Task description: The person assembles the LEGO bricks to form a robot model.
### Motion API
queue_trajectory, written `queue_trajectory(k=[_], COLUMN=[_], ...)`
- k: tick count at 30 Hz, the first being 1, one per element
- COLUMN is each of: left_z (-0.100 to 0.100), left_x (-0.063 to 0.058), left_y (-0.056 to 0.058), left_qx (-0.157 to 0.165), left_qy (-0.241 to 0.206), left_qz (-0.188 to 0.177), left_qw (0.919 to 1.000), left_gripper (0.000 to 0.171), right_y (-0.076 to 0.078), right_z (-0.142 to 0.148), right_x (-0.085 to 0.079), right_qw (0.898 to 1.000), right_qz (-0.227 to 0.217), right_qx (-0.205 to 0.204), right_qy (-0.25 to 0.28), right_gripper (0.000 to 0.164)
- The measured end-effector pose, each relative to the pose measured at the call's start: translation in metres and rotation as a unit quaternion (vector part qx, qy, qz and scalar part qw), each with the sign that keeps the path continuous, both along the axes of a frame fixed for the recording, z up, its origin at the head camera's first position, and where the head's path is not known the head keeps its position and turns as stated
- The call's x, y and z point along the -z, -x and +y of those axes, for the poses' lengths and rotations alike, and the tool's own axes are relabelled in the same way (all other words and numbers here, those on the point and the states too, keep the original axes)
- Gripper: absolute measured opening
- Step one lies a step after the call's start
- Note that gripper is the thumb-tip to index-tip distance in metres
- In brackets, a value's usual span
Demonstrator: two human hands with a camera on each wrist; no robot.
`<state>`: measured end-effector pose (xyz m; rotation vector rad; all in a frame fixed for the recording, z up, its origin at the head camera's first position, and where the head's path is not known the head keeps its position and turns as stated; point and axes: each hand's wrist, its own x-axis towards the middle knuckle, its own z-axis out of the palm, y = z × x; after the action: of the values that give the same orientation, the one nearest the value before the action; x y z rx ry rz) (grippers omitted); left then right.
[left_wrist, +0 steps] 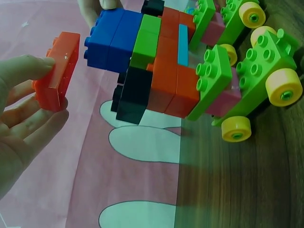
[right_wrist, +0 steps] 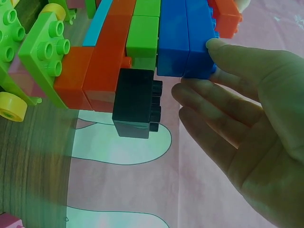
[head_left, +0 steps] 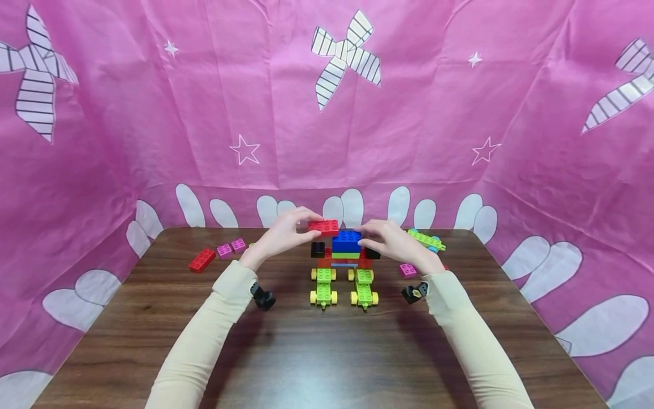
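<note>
My left hand [head_left: 283,234] pinches a red brick [left_wrist: 58,71] between thumb and fingers, raised to the left of a built brick model. Two stacked blue bricks [head_left: 346,241] form the top of that model. The thumb and fingers of my right hand [right_wrist: 256,99] grip the right end of the upper blue brick. Beneath the blue lies a light green layer [left_wrist: 145,42], then red bricks [left_wrist: 173,78] with a black brick [left_wrist: 135,95] at either side. Two light green wheeled bases [head_left: 324,287] with yellow wheels carry the model.
On the wooden table [head_left: 317,358], a red brick [head_left: 202,261] and two pink bricks [head_left: 238,245] lie to the left. Another pink brick [head_left: 407,270] and a green wheeled base [head_left: 426,240] are to the right. A pink curtain [head_left: 286,153] hangs behind.
</note>
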<state>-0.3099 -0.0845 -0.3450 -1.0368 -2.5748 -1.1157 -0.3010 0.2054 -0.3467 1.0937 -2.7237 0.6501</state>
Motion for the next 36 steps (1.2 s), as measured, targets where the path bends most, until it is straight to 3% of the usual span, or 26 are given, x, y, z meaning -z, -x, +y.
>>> queue_trajectory(k=[10,36], left_z=[0.011,0.019], left_x=[0.001,0.006], left_y=[0.000,0.004], left_qx=[-0.008,0.032], left_qy=[0.007,-0.010], left_qz=[0.001,-0.043], left_qw=[0.9999,0.9985], left_gripper=[0.034,0.035], right_y=[0.001,-0.001], right_z=[0.000,-0.001], right_x=[0.002,-0.002], right_qw=[1.000,1.000], right_qz=[0.001,-0.013], right_qx=[0.000,0.009], right_qy=[0.005,0.000], right_gripper=[0.038,0.040])
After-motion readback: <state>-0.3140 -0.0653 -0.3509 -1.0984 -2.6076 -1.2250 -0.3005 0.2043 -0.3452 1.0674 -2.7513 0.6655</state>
